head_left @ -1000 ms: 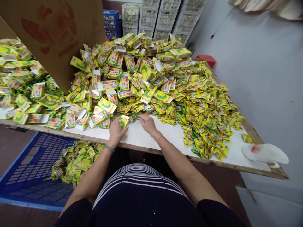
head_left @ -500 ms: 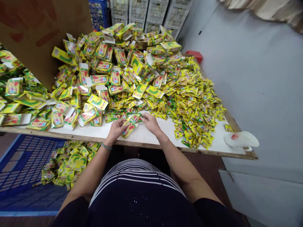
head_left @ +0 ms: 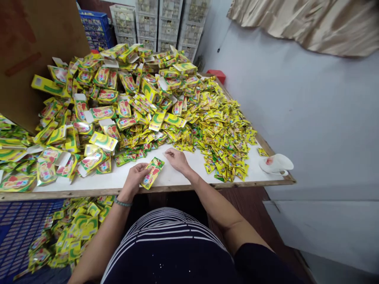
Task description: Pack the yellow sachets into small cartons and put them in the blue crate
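My left hand (head_left: 136, 178) grips a small yellow-and-green printed carton (head_left: 153, 172) by its left side, holding it tilted above the table's front edge. Just right of the carton, and apart from it, is my right hand (head_left: 177, 161). Its thumb and fingertips are pressed together; anything between them is too small to make out. Beyond both hands lie green sachets (head_left: 130, 156) and a heap of yellow-and-green cartons (head_left: 102, 112), several with white flaps up. A pile of small yellow sachets (head_left: 222, 134) covers the table's right part.
The white table (head_left: 174, 178) has a wooden rim. A white scoop (head_left: 278, 163) sits at its right corner. A big brown cardboard box (head_left: 44, 51) stands at left. Below is a blue basket (head_left: 17, 225) holding yellow packs (head_left: 77, 232). Crates (head_left: 148, 23) stack behind; a wall is at right.
My right hand has let go of the carton's far end and drawn apart from it. The left hand keeps the carton, now turned more upright. The view has swung right.
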A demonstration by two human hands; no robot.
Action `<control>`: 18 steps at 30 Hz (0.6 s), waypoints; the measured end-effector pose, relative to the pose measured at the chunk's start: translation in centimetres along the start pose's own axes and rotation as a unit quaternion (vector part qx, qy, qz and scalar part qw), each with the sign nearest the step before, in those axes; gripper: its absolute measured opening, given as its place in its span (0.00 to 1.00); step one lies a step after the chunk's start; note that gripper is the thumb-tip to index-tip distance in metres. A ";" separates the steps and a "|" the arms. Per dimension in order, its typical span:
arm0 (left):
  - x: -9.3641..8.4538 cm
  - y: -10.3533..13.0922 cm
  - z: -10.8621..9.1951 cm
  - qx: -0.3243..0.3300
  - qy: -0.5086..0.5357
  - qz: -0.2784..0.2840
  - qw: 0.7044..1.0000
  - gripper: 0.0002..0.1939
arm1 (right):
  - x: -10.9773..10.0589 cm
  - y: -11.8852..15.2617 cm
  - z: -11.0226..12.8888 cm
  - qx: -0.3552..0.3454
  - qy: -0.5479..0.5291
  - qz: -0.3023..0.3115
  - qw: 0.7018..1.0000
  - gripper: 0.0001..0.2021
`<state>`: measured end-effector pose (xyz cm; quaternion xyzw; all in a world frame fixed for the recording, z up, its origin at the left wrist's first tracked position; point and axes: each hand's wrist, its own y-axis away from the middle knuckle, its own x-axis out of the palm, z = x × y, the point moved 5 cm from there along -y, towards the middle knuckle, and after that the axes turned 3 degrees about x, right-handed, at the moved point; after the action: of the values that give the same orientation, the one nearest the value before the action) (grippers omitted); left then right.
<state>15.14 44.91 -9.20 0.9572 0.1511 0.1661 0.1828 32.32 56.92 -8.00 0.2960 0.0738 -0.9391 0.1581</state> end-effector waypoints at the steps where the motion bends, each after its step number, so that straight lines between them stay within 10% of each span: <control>1: 0.1 0.2 0.0 -0.006 0.008 -0.001 1.000 0.28 | -1.0 -0.6 -0.7 0.007 0.022 -0.039 0.999 0.08; 7: 0.2 0.6 0.1 -0.015 0.025 -0.021 0.999 0.29 | -8.3 -4.4 -5.5 0.068 0.170 -0.216 0.959 0.20; 12: 0.9 0.4 0.3 -0.001 0.021 -0.016 1.000 0.30 | -7.8 -4.8 -7.1 0.058 0.215 -0.072 0.972 0.25; 18: 0.3 0.3 0.6 0.022 -0.006 -0.026 0.999 0.31 | -7.1 -0.7 -6.7 0.077 0.135 -0.169 0.973 0.20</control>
<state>15.70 44.53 -9.51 0.9578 0.1785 0.1517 0.1666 41.12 60.93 -9.29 0.4144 0.0711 -0.9066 -0.0373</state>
